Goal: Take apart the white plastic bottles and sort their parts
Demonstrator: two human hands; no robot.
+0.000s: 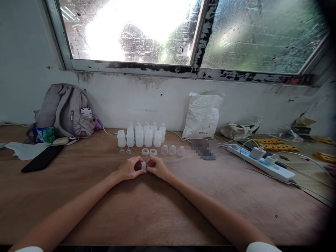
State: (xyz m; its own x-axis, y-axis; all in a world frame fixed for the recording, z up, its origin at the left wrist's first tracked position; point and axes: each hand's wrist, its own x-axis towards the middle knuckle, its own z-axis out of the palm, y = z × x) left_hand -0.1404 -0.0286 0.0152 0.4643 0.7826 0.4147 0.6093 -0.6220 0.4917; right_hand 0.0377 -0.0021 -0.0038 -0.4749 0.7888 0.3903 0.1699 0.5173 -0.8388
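Just above the tabletop my left hand (130,169) pinches a small whitish bottle ring (143,165) between thumb and fingers. From the other side my right hand (158,168) has its fingertips closed at the same ring, perhaps on a clear teat whose shape is mostly hidden. Right behind the hands lie two white rings (149,152). Two clear teats (125,151) rest to the left of them, and three clear domed caps (172,150) to the right. Further back stand several frosted baby bottles (139,138) in rows; the front ones at the left look topless, while others carry teats and caps.
A grey backpack (64,110) and a black phone (43,158) are at the left. A white plastic bag (203,115) leans on the wall. To the right, a power strip (262,163) trails cables. Part of another person's hand (331,169) shows at the right edge.
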